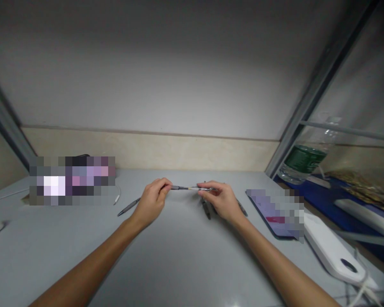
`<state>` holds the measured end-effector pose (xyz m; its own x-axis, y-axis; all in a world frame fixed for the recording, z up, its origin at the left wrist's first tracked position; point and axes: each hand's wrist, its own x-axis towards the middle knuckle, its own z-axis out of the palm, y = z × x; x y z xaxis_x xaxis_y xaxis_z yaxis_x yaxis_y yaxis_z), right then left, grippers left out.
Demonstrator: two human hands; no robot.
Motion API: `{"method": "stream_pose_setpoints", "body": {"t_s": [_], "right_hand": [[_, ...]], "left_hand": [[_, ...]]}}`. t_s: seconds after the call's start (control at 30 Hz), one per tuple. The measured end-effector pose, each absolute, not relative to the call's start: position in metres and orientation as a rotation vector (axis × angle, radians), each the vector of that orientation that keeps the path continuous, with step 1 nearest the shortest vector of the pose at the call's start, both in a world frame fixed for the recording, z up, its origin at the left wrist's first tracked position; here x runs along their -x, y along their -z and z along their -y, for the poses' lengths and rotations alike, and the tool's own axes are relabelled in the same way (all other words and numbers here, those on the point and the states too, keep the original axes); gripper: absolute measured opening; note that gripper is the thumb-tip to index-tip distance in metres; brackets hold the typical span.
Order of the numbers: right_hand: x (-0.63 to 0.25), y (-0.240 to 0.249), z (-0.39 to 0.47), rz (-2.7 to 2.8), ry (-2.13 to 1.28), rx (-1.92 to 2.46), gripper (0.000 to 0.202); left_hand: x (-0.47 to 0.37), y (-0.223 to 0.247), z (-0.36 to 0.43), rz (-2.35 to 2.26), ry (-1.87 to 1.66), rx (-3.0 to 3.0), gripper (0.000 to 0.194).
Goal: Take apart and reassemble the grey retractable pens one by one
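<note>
My left hand (152,197) is closed, pinching the grey barrel (176,187) of a pen by its end. Out of the barrel runs a thin pen refill (186,188), level above the desk and pointing right. My right hand (220,198) is closed too, its fingertips on a clear or silvery pen part (202,189) in line with the refill. Whether the parts are joined I cannot tell. A grey pen (129,207) lies beside my left hand. Below my right hand is a dark pen (206,209), and another pen (242,207) shows partly behind the wrist.
At right lie a phone (265,213), partly blurred out, and a white power bank (331,247) with a cable. A water bottle (305,158) stands beyond the metal frame (302,123). A pixelated object (72,181) and a white cable end (117,197) are at left.
</note>
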<state>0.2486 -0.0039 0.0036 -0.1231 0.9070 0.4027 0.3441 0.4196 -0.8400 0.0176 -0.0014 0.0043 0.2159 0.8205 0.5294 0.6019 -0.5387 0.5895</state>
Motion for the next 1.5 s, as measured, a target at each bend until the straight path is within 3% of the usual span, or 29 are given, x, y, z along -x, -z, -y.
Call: {"method": "stream_pose_setpoints", "body": {"t_s": [0.23,0.33,0.5,0.7,0.8,0.9,0.97,1.13,1.27,1.33,1.43,1.5], "right_hand": [[-0.247,-0.01,0.006,1.733,-0.924,1.214,0.058],[-0.249,-0.013,0.005,1.687,-0.909,1.088,0.038],[-0.252,-0.017,0.007,1.764,-0.826,1.055,0.028],[-0.249,-0.014,0.007,1.78,-1.016,1.198,0.057],[-0.249,-0.016,0.007,1.722,-0.927,1.107,0.04],[-0.251,-0.018,0.008,1.755,-0.776,1.063,0.038],[-0.251,-0.018,0.009,1.815,-0.743,1.106,0.027],[-0.249,-0.015,0.009,1.848,-0.793,1.218,0.055],[-0.25,-0.017,0.01,1.809,-0.642,1.115,0.034],[-0.25,-0.02,0.011,1.86,-0.521,1.053,0.039],[-0.249,-0.022,0.013,1.973,-0.373,1.043,0.018],[-0.249,-0.021,0.013,2.011,-0.36,1.101,0.028]], "left_hand": [[-0.017,-0.011,0.005,-1.278,-1.336,-2.229,0.015],[-0.017,-0.011,0.004,-1.326,-1.351,-2.211,0.015],[-0.015,-0.009,0.002,-1.352,-1.34,-2.155,0.013],[-0.016,-0.014,0.004,-1.318,-1.344,-2.195,0.014],[-0.014,-0.014,0.003,-1.366,-1.34,-2.157,0.014],[-0.011,-0.012,0.001,-1.386,-1.327,-2.112,0.014],[-0.012,-0.011,0.001,-1.368,-1.327,-2.106,0.014],[-0.015,-0.011,0.002,-1.334,-1.35,-2.116,0.015],[-0.014,-0.011,0.001,-1.376,-1.334,-2.069,0.015],[-0.013,-0.011,0.0,-1.379,-1.304,-2.037,0.016],[-0.012,-0.01,-0.001,-1.344,-1.27,-2.016,0.016],[-0.012,-0.01,-0.001,-1.316,-1.27,-2.024,0.016]]}}
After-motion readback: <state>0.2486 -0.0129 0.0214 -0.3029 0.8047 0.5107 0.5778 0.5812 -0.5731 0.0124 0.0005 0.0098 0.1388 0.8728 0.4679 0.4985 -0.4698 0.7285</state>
